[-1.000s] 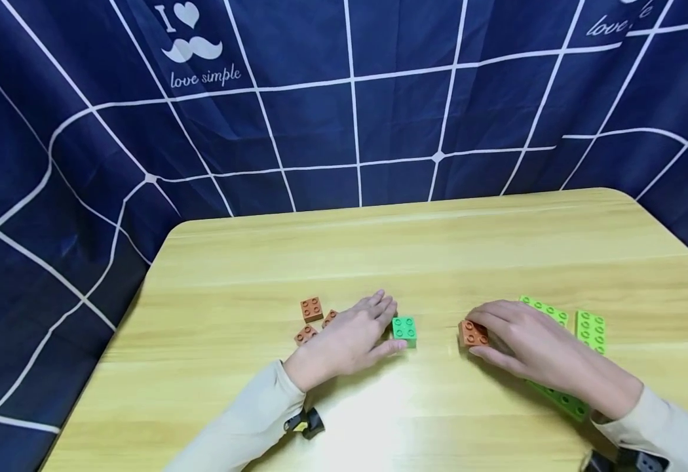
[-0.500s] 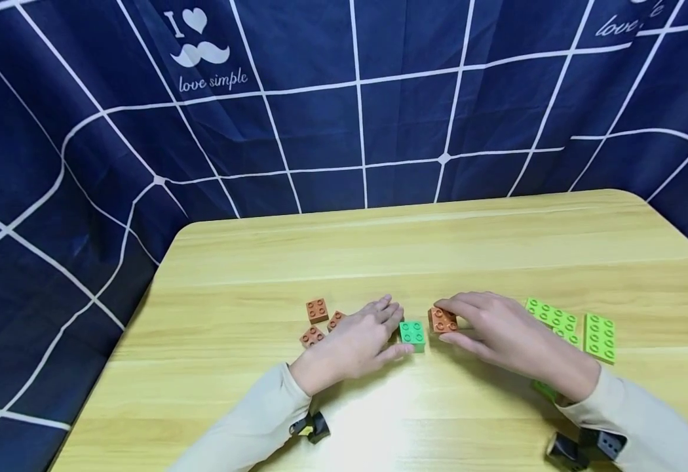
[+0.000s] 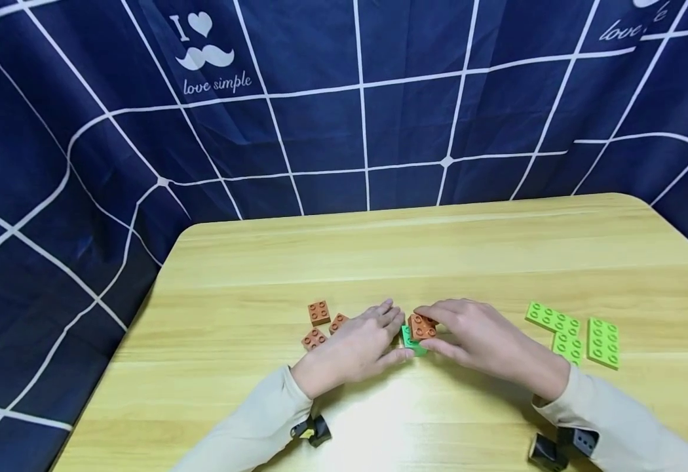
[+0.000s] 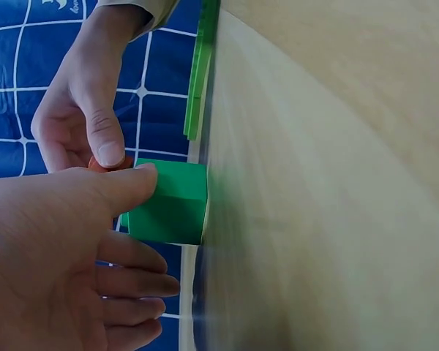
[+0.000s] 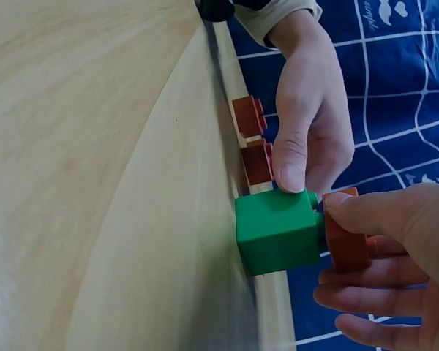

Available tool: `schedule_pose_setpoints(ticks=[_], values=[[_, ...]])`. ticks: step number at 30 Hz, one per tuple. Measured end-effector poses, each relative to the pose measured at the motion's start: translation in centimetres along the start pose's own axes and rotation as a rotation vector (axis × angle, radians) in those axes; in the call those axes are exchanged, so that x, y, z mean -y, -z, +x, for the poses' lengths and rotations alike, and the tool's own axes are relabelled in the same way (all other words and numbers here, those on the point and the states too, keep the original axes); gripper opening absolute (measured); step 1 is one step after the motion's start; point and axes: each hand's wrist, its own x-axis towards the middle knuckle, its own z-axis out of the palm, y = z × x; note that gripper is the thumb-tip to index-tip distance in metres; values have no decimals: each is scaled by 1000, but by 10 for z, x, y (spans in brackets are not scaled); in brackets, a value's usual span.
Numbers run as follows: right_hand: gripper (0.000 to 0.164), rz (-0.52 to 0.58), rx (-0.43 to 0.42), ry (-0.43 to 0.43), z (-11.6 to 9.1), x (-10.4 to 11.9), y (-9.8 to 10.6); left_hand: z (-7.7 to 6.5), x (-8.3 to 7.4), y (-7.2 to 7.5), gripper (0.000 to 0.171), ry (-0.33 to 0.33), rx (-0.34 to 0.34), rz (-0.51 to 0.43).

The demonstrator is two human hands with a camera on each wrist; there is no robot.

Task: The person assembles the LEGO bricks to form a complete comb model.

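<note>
A green toy building brick (image 3: pixel 413 342) stands on the table in front of me, its studs facing up. My left hand (image 3: pixel 356 344) holds it from the left, thumb (image 4: pixel 143 181) on the near side and fingers stretched along the far side. Between thumb and fingers, my right hand (image 3: pixel 482 334) pinches an orange-brown toy brick (image 3: pixel 422 327) with four studs. In the right wrist view this brown brick (image 5: pixel 345 238) is right over the green brick's studs, offset and slightly tilted, a narrow gap showing between them. The brown brick covers part of the green one in the head view.
Several loose brown bricks (image 3: pixel 318 312) lie left of my left hand, one partly hidden by it. On the right are lime-green flat plates (image 3: pixel 603 342), one overlapping another. A blue curtain (image 3: pixel 314 131) with white lines hangs behind the wooden table (image 3: pixel 379 255).
My right hand has carried the brown brick leftward from beside the lime plates to over the green brick, uncovering the plates. The left hand has stayed at the green brick.
</note>
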Motion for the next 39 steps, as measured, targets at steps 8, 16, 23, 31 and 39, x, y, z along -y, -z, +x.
schedule_pose_setpoints(ticks=[8, 16, 23, 31, 39], values=[[41, 15, -4, 10, 1, 3, -4, -1, -1, -2, 72, 12, 21, 3], [39, 16, -4, 24, 2, 5, -6, -2, -2, -3, 71, 5, 24, 19], [39, 9, -6, 25, 2, 5, -7, -6, 4, 12, 69, -9, -37, -25], [40, 24, -21, 33, -1, 1, -7, -8, -2, 25, 54, -89, -237, -170], [36, 34, -12, 12, -3, 0, -5, -8, -6, 21, 46, -66, -270, -152]])
